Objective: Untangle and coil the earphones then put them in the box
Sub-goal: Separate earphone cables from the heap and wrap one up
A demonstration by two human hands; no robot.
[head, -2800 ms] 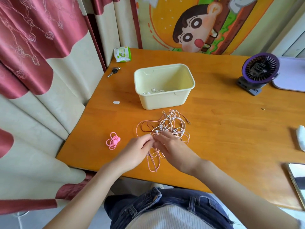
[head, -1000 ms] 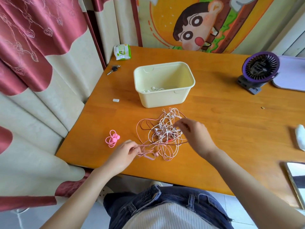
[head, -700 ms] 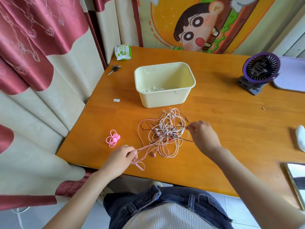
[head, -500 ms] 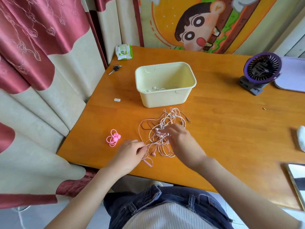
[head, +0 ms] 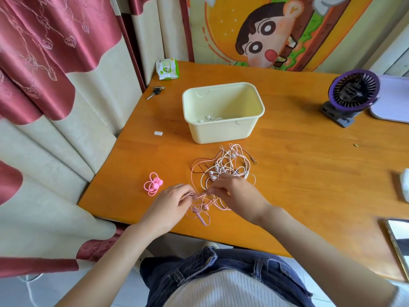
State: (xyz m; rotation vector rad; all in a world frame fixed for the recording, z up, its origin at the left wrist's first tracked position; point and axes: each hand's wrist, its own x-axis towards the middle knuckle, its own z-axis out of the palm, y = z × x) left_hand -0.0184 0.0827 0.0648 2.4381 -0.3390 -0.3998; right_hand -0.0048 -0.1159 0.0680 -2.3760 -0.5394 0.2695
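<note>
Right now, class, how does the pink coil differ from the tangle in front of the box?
The pink coil is wound in neat loops; the tangle is a loose knot. The coil is small and all pink; the tangle is bigger, mixing pink, white and dark cords. The coil lies untouched; the left hand and right hand pinch the tangle. Both lie on the table, outside the box.

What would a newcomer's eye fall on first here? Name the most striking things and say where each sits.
First, the tangle of pink and white earphone cords near the front edge of the table, its near strands pinched by the left hand and right hand. Just behind stands the pale yellow box with white earphones inside. A cartoon poster fills the wall beyond, and a purple fan sits at the far right.
</note>
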